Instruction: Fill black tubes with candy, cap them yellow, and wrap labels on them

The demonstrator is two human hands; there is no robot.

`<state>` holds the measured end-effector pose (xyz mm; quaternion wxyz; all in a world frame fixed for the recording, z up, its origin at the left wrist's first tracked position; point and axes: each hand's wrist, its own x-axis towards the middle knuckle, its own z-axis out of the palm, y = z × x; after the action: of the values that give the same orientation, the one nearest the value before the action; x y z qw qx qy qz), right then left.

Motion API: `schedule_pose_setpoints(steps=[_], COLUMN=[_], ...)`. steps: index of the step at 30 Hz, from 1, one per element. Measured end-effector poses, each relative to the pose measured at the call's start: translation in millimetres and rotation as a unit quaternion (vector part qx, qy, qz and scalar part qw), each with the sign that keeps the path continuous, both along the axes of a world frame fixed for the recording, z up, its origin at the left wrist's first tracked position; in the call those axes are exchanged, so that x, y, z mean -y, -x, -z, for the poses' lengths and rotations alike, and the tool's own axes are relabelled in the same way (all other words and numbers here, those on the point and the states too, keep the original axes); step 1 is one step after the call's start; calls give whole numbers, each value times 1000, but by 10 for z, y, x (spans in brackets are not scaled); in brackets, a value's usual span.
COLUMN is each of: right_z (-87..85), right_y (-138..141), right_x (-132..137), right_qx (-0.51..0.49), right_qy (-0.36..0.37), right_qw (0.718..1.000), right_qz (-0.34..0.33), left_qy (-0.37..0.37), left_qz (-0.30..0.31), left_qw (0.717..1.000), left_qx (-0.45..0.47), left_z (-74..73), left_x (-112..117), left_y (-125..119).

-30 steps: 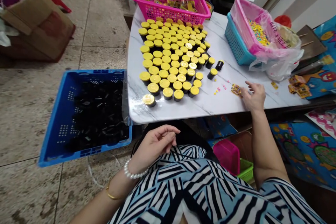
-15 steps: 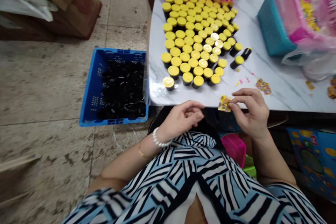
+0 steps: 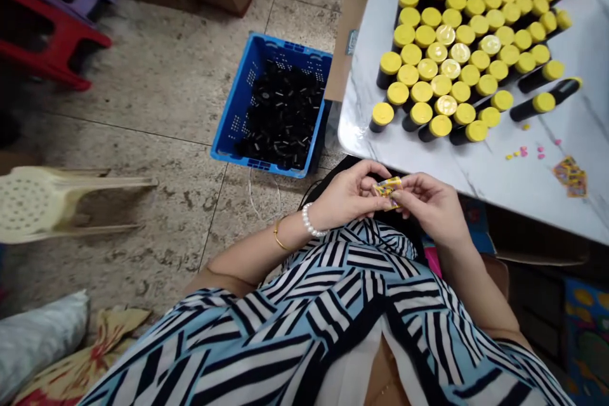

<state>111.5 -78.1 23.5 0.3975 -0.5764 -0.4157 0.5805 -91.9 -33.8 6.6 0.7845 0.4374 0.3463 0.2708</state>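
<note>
Left hand (image 3: 349,193): fingers pinch small yellow printed packet (image 3: 387,188).
Right hand (image 3: 428,203): fingers grip the same packet, near white marble table (image 3: 476,165) edge.

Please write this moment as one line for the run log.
left hand: holds yellow packet | right hand: holds same packet, over lap | table: yellow-capped tubes | floor: blue crate

free: table front strip (image 3: 476,171) | blocked: yellow-capped tubes (image 3: 457,63)
</note>
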Motion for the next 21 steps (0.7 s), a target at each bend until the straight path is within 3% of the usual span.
schedule_pose_setpoints(steps=[2, 5, 8, 11, 17, 21], right_z=[18, 25, 22, 29, 59, 85], right_y=[94, 204, 265, 314, 391, 396], right_x=[7, 26, 35, 40, 39, 22], right_qx=[4, 16, 40, 69, 108, 119], right_qy=[-1, -23, -52, -89, -134, -146], right_qw=[999, 995, 991, 986, 974, 969], right_qz=[40, 98, 119, 126, 144, 159], left_qy=[-39, -150, -229, -217, -122, -127], left_qz=[-79, -199, -212, -208, -213, -267], left_qw=[996, 967, 942, 945, 967, 953], left_qx=[-1, -55, -122, -127, -67, -64], left_z=[14, -18, -56, -51, -73, -116], left_x=[73, 161, 193, 196, 239, 261], left_y=[35, 78, 110, 117, 127, 139])
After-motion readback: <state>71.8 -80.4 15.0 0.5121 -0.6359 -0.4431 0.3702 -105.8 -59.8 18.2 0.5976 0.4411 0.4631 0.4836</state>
